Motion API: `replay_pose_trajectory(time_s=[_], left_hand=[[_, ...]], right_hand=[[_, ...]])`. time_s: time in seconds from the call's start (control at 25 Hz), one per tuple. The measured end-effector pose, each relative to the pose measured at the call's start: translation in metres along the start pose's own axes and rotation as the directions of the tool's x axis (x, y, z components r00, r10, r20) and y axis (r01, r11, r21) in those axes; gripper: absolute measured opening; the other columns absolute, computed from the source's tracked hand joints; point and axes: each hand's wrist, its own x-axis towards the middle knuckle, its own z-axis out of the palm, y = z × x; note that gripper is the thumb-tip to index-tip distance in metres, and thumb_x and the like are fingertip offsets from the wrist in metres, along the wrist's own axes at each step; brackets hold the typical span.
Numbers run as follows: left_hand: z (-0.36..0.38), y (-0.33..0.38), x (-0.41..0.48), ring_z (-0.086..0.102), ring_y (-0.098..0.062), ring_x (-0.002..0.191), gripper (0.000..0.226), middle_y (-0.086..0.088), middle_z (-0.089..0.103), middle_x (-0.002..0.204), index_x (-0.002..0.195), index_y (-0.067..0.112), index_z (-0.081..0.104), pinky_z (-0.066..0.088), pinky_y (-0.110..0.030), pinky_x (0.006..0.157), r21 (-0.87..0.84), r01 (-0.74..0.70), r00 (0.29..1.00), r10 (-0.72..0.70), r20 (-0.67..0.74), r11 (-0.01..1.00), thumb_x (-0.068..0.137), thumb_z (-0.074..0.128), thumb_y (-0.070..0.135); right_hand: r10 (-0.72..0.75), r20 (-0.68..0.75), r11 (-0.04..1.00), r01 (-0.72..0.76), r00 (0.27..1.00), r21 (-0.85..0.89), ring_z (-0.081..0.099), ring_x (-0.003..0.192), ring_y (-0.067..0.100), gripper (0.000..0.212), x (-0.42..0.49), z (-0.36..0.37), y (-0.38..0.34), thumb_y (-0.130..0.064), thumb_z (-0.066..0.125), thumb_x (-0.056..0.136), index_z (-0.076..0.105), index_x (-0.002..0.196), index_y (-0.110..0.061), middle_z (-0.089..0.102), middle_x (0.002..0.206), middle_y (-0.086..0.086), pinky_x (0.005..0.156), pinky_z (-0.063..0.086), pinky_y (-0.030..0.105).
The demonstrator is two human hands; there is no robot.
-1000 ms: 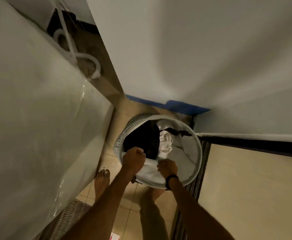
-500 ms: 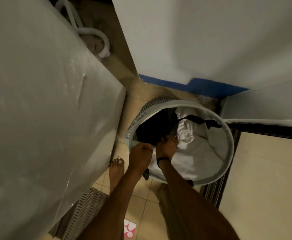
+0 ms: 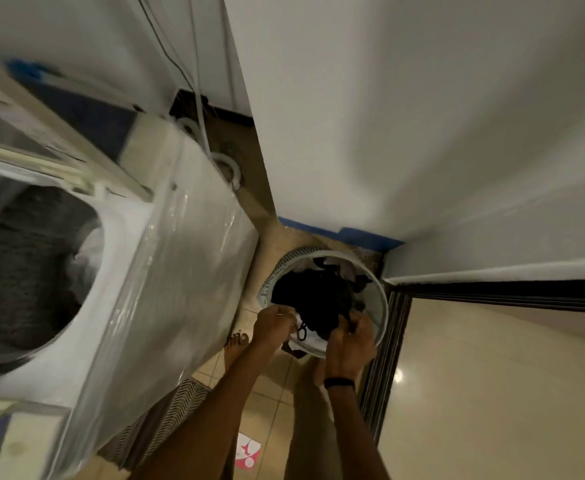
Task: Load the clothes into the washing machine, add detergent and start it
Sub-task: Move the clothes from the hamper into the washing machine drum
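Clothes, a dark bundle, fill the round laundry basket just right of the frame's centre. The bundle's long axis runs from the basket's upper left down to its lower right. A white garment shows at the far side. The basket stands upright on the floor with its mouth facing up towards the camera.

The right hand has its fingers curled into the lower right end of the dark bundle and grips it. A black wristband circles that wrist. The left hand is curled over the near left rim of the basket and holds it, just beside a strip of white cloth. A bare foot stands on the tiles just left of the basket.

The washing machine takes up the left half of the frame, close beside the basket. It is a top loader and its side is wrapped in clear plastic film. Its drum opens upward, and the lid is tilted up behind it, blurred. A white hose coils on the floor behind the machine.

The floor is beige tile. A striped mat lies at the foot of the machine, with a pink and white scrap near it. A plain white wall fills the upper right, with blue tape along its base. A dark door track runs down the right of the basket.
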Motion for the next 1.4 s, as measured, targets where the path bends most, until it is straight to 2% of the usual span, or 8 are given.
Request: replay_pose_trajectory(time_s=[0.24,0.44,0.6,0.68,0.88,1.04,1.24,1.4], left_hand=[[-0.031,0.008,-0.098,0.056,-0.033,0.122,0.061,-0.016,0.054,0.137,0.141,0.023,0.04,0.047,-0.04,0.105,0.276,-0.18,0.981,0.152,0.119,0.944,0.086,0.064,0.012],[-0.068,0.041,-0.175,0.039,-0.038,0.133,0.119,-0.018,0.027,0.15,0.152,0.027,0.011,0.04,-0.045,0.108,0.435,-0.355,0.933,0.346,0.102,0.828,0.061,0.088,0.031],[-0.11,0.087,-0.227,0.03,-0.03,0.142,0.076,-0.009,0.025,0.157,0.148,0.021,0.035,0.032,-0.043,0.116,0.176,-0.565,0.824,0.542,0.165,0.806,0.082,0.072,0.016],[-0.141,0.109,-0.258,0.048,-0.028,0.131,0.042,-0.014,0.049,0.143,0.137,0.014,0.051,0.041,-0.04,0.11,-0.232,-0.384,0.876,0.432,0.213,0.894,0.096,0.052,0.01],[-0.239,0.139,-0.323,0.065,-0.028,0.102,0.041,-0.012,0.071,0.106,0.095,0.017,0.079,0.042,-0.045,0.109,-0.842,0.103,0.83,0.42,0.366,0.53,0.102,0.041,0.028],[-0.306,0.142,-0.358,0.058,-0.025,0.112,0.045,-0.011,0.066,0.109,0.114,0.01,0.069,0.036,-0.039,0.112,-0.915,0.135,0.742,0.573,0.347,0.379,0.086,0.06,0.044],[-0.405,0.139,-0.359,0.069,-0.013,0.083,0.035,-0.004,0.071,0.098,0.098,0.013,0.073,0.055,-0.026,0.081,-0.902,-0.35,0.792,0.595,-0.141,0.253,0.099,0.04,0.024],[-0.472,0.113,-0.341,0.063,-0.013,0.108,0.04,0.008,0.064,0.116,0.126,0.028,0.055,0.048,-0.029,0.091,-0.349,-0.75,0.662,0.649,-0.375,0.562,0.094,0.052,0.052]], right_hand=[[-0.086,0.169,0.984,0.057,0.982,0.168,0.061,0.077,0.023,0.01,-0.056,-0.087,-0.118,-0.007,0.068,0.085,0.059,0.08,-0.005,0.063,0.079,0.011,0.081,0.053,0.052],[-0.279,0.42,0.725,-0.098,0.864,0.682,0.059,0.079,0.017,0.019,-0.134,-0.199,-0.222,-0.006,0.054,0.088,0.059,0.074,-0.018,0.059,0.08,0.002,0.069,0.054,0.029],[-0.397,0.455,0.587,-0.161,0.797,0.794,0.068,0.094,0.022,0.018,-0.189,-0.25,-0.282,-0.011,0.047,0.085,0.064,0.09,-0.017,0.067,0.097,0.004,0.075,0.059,0.031],[-0.423,0.398,0.529,-0.135,0.814,0.838,0.069,0.1,0.02,0.024,-0.204,-0.253,-0.301,-0.015,0.051,0.08,0.07,0.095,-0.017,0.072,0.101,0.002,0.086,0.057,0.029],[-0.514,0.423,0.831,0.31,0.747,0.463,0.058,0.117,0.014,0.082,-0.214,-0.185,-0.307,-0.071,0.069,0.071,0.047,0.138,-0.027,0.057,0.134,-0.002,0.093,0.053,0.033],[-0.452,0.795,0.892,0.21,0.405,0.4,0.051,0.132,0.023,0.083,-0.252,-0.102,-0.314,-0.055,0.071,0.078,0.031,0.148,-0.036,0.049,0.146,-0.001,0.104,0.047,0.046],[-0.604,0.725,0.791,0.139,0.33,0.596,0.059,0.12,0.037,0.055,-0.299,-0.026,-0.363,-0.009,0.07,0.082,0.052,0.134,-0.009,0.062,0.129,0.016,0.098,0.05,0.052],[-0.632,0.683,0.722,-0.042,0.367,0.691,0.057,0.124,0.036,0.07,-0.342,0.019,-0.414,-0.002,0.074,0.073,0.049,0.138,-0.002,0.058,0.136,0.019,0.105,0.047,0.049]])
